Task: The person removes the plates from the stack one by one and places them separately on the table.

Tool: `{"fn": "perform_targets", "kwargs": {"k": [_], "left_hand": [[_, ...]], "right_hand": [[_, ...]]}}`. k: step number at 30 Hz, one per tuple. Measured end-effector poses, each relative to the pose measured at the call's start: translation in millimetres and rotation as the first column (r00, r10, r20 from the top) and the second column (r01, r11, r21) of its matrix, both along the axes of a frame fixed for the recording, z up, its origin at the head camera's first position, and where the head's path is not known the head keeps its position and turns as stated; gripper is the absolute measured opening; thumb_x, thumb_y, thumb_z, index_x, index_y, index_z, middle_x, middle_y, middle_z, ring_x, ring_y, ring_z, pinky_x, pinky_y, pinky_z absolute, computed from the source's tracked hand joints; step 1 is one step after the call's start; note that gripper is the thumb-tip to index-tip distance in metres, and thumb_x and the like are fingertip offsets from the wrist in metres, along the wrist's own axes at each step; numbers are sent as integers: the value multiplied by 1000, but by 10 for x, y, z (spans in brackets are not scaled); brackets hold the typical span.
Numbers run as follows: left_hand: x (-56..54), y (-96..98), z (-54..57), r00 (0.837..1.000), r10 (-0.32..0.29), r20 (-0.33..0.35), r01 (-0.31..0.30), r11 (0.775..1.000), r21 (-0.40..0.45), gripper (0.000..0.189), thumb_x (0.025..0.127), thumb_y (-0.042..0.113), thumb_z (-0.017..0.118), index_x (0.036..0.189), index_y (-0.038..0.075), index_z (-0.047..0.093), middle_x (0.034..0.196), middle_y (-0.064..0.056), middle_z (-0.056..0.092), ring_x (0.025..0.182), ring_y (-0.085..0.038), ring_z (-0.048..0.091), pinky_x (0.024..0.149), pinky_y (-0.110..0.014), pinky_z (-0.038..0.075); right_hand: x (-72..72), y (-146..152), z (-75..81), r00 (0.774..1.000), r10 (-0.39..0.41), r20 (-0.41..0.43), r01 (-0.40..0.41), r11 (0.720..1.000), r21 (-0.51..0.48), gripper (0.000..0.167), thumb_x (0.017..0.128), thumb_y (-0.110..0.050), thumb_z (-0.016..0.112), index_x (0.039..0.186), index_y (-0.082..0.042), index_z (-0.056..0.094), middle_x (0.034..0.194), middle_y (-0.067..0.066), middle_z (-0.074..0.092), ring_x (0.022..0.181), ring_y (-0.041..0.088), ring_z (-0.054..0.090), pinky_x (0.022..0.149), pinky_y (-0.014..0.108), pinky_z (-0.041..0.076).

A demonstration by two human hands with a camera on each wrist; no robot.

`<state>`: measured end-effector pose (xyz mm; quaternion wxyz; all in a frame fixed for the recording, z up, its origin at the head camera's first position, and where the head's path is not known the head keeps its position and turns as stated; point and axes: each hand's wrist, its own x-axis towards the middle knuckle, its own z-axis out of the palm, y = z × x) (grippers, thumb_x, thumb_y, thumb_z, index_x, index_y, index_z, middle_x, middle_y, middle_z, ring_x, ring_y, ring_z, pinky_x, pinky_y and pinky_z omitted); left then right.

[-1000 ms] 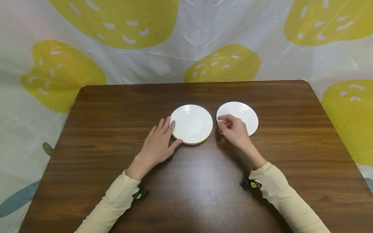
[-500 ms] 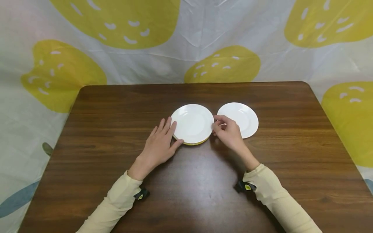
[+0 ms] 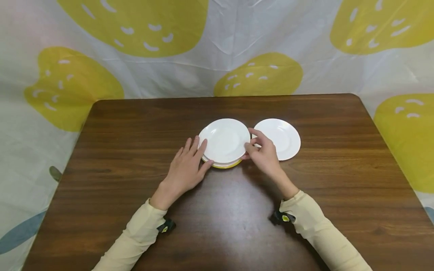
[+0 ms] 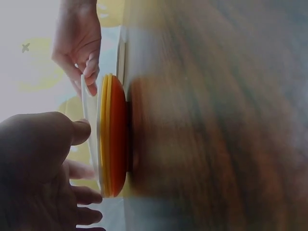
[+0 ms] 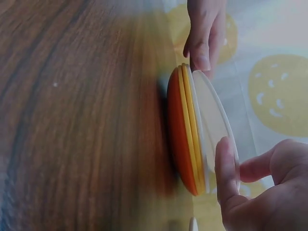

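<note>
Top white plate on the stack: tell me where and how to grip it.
The top white plate is probably best pinched at its right rim, from the right, thumb above, fingers beneath: it tilts, that edge up, leaving a gap above the stack for fingers, where the right hand pinches it.

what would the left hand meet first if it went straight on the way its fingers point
Probably the plate stack: the left hand is right at its rim, though exact contact is hard to judge.
</note>
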<state>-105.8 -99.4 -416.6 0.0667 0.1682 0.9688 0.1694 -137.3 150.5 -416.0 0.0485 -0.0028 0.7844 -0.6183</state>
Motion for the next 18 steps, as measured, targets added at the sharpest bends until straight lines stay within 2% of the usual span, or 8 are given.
{"fn": "perform_targets", "kwargs": {"k": [9, 18], "left_hand": [[3, 6, -22, 1000, -2, 12, 2, 1000, 19, 75, 106, 49, 44, 165, 16, 11, 169, -15, 16, 157, -38, 14, 123, -58, 23], [15, -4, -23, 1000, -1, 5, 1, 1000, -14, 74, 107, 47, 45, 160, 1, 24, 169, -17, 15, 157, -39, 13, 123, -56, 25]], "right_hand": [[-12, 116, -41, 997, -75, -13, 74, 995, -61, 53, 97, 5, 51, 149, 4, 45, 91, 14, 62, 58, 6, 69, 65, 31, 62], [-5, 210, -26, 994, -100, -45, 95, 990, -107, 52, 98, 5, 51, 149, 4, 44, 89, 9, 59, 60, 3, 69, 65, 30, 62]]}}
